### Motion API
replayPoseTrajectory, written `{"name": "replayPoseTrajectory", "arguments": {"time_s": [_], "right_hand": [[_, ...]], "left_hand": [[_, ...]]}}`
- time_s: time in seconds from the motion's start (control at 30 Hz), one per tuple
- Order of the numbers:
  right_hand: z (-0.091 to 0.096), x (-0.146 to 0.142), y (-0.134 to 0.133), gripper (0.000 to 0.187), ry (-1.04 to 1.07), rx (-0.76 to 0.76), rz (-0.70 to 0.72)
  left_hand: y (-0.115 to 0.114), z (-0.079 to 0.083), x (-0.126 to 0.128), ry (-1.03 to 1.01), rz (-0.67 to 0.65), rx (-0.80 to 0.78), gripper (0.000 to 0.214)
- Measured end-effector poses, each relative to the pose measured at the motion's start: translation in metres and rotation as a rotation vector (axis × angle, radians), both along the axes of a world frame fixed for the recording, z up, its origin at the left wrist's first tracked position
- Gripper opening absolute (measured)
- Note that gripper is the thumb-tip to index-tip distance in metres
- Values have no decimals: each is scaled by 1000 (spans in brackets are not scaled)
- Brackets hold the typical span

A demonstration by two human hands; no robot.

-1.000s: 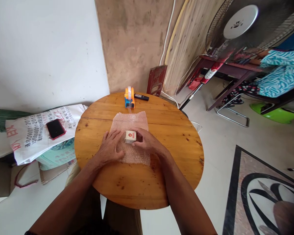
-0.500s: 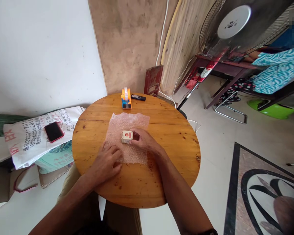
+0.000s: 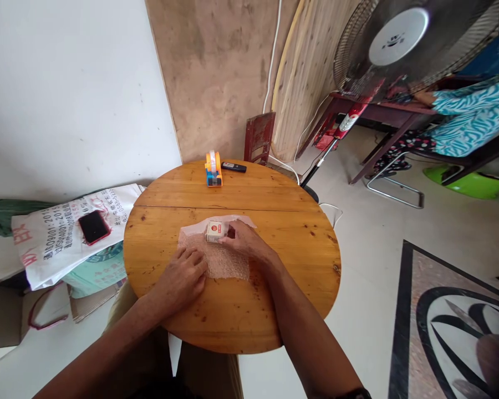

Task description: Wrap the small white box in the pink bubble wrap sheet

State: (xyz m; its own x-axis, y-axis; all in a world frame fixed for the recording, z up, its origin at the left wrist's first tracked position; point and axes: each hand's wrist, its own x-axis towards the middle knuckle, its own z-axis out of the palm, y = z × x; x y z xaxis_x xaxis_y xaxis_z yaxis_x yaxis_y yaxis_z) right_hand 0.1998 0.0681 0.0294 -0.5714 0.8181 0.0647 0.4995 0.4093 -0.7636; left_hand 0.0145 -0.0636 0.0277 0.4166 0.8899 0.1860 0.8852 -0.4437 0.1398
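Observation:
A small cream box with red print (image 3: 214, 231) sits on a sheet of pinkish, see-through bubble wrap (image 3: 228, 265) on the round wooden table. My right hand (image 3: 246, 239) grips the box's right end between thumb and fingers. The wrap's far part is folded down near the box; whether it covers any of the box is hard to make out. To the left, my left hand (image 3: 186, 274) rests palm down on the wrap's left edge, fingers bent and lying on it, holding no separate thing.
Toward the table's (image 3: 299, 266) far edge stand an orange and blue tape dispenser (image 3: 213, 169) and a black remote-like device (image 3: 233, 167). A phone (image 3: 93, 227) lies on white sacks at left. A standing fan (image 3: 395, 41) and a seated person (image 3: 474, 119) are at right.
The wrap's far edge has come toward me, folding over near the box. My left hand has drawn its fingers closer together. My right hand stays at the box.

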Motion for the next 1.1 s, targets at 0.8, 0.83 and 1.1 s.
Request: {"name": "replayPoseTrajectory", "arguments": {"time_s": [0.8, 0.83, 1.1], "right_hand": [[12, 20, 11, 71, 326, -238, 61], [9, 17, 11, 72, 320, -252, 32], [-15, -8, 15, 35, 461, -335, -170]], "left_hand": [[85, 27, -5, -463, 439, -90, 12], [89, 24, -5, -467, 435, -91, 12], [97, 10, -10, -652, 329, -178, 29]]}}
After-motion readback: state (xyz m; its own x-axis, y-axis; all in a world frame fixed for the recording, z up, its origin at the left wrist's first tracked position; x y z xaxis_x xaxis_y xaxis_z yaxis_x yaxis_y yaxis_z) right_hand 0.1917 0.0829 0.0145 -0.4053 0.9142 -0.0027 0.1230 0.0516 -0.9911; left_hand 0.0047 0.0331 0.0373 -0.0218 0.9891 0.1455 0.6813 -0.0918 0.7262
